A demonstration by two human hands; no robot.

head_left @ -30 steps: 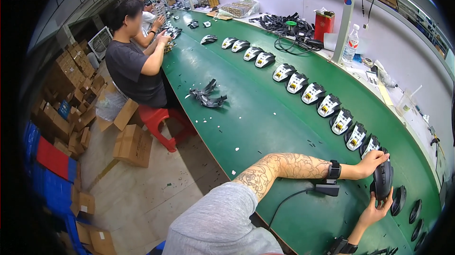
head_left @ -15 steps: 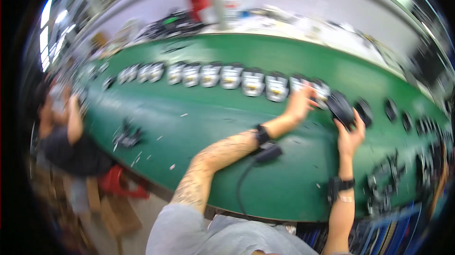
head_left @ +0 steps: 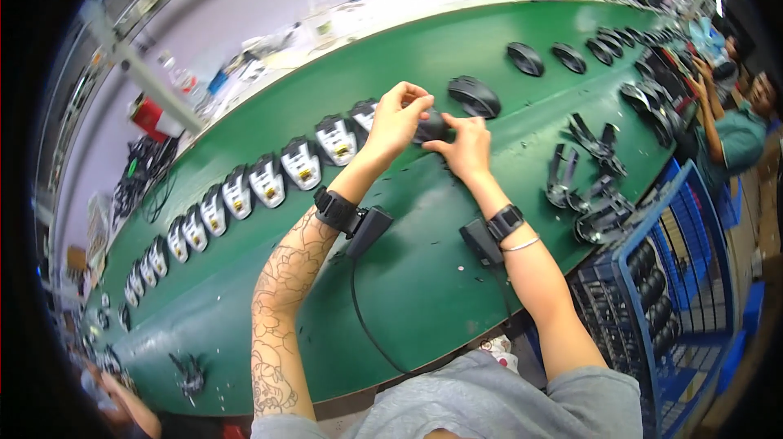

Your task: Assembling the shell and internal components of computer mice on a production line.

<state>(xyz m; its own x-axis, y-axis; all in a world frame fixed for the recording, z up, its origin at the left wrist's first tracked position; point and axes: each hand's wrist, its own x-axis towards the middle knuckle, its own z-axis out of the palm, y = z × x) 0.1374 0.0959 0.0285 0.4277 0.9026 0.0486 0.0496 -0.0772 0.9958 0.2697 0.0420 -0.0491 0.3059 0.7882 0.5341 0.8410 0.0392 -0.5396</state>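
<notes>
A black computer mouse [head_left: 431, 128] is between my two hands, partly hidden by fingers. My right hand [head_left: 466, 148] grips its near right side, thumb and fingers pressed to it. The fingers of my left hand [head_left: 395, 122] are curled together against its left and far edge. Just beyond on the right, another black mouse [head_left: 474, 97] sits on the green table. To the left runs a row of open mouse bodies [head_left: 301, 164], pale inside with yellow marks; the nearest one is partly behind my left hand.
More black mice [head_left: 524, 59] continue the line to the right. Black plastic parts [head_left: 601, 145] lie in a heap at the right, near a blue basket [head_left: 632, 292] of dark pieces. A cable runs from my left wrist device [head_left: 371, 231]. Co-workers [head_left: 738, 133] sit at the far right.
My view has swung toward the right. The mouse in my right hand has come to my left hand, whose fingers have moved from the row of open bodies onto it.
</notes>
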